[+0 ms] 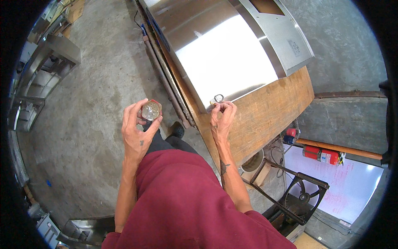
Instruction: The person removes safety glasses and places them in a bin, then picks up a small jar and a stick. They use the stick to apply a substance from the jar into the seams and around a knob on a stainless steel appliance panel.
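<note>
My left hand (pixel 136 124) is raised over the floor, its thumb and fingers curled round a small round clear container with a red rim (pixel 151 110). What lies inside it is hard to make out. On the right, my right hand (pixel 222 118) is at the near corner of a shiny sheet-metal panel (pixel 224 54). Its thumb and fingertips are pinched together around something tiny and yellowish. Just beyond these fingertips is a small dark ring-shaped thing (pixel 219 98); whether the fingers touch it I cannot tell.
The panel rests on a wooden tabletop (pixel 269 103). Metal pipes (pixel 163 79) run along the table's left side. A fan in a dark frame (pixel 304 197), a bucket (pixel 252 161) and a red fire extinguisher (pixel 321 155) are at right. Metal cabinets (pixel 45 70) stand at far left.
</note>
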### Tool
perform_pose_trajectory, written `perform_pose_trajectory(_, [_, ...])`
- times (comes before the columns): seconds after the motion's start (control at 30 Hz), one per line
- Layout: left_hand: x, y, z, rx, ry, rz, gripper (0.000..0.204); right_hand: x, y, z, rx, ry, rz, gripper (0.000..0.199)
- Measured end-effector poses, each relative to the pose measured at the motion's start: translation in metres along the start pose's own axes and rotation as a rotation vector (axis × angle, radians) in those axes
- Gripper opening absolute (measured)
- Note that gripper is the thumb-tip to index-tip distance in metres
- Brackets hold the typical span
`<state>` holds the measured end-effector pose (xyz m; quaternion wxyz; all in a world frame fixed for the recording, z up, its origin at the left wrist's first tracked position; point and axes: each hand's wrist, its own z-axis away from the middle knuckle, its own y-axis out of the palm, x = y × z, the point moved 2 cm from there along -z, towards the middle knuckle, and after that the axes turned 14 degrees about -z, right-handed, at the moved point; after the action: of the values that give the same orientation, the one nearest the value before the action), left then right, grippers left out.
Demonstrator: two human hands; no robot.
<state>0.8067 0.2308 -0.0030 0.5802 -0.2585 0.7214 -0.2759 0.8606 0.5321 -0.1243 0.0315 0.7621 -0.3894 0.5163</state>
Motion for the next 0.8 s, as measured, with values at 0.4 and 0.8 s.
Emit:
perform_pose_trajectory(0.4, [-0.0001, 0.0023, 0.0005, -0.002, 0.011, 0.001, 0.062, -0.0018, 0.0003, -0.0002, 0.011, -0.006, 0.027, 0.018])
perform_pose_trajectory(0.8, [0.0002, 0.0027, 0.0003, -0.009, 0.010, 0.005, 0.063, 0.0017, -0.0024, -0.0009, 0.010, -0.034, 0.035, 0.017])
